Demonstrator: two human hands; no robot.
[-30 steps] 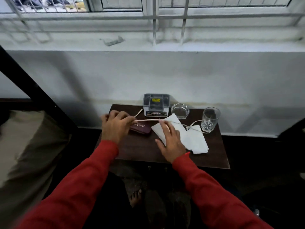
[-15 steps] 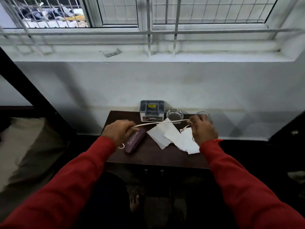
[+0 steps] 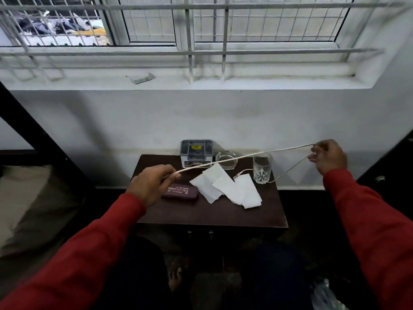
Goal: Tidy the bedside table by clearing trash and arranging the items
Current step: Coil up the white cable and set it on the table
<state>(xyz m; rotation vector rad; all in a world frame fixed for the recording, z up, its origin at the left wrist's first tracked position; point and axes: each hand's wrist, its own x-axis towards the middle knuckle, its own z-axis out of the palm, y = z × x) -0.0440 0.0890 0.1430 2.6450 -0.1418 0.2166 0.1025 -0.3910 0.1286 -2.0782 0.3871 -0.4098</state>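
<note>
Surface: one small dark brown bedside table (image 3: 223, 215), set against a white wall (image 3: 201, 121) under a barred window (image 3: 201, 30).
Room: a pale window ledge (image 3: 245, 82) with one small flat object (image 3: 141, 78) lying on it; a dark post (image 3: 33, 139) slants at the left.
Cable: one white cable (image 3: 234, 158), stretched taut above the table between both hands; its far end droops from the right hand to the tabletop beside the glass.
Left hand (image 3: 150, 184): fingers curled on the cable, over the case.
Right hand (image 3: 328, 156): raised beyond the table's right edge, pinching the cable.
Tissues: about three white tissues (image 3: 225, 189), overlapping at mid-table.
Case: one maroon spectacle case (image 3: 182, 191), front left.
Box: one grey box (image 3: 196, 153), at the back.
Ashtray: one clear ashtray (image 3: 226, 159), just right of the box.
Glass: one cut drinking glass (image 3: 262, 167), upright, back right.
</note>
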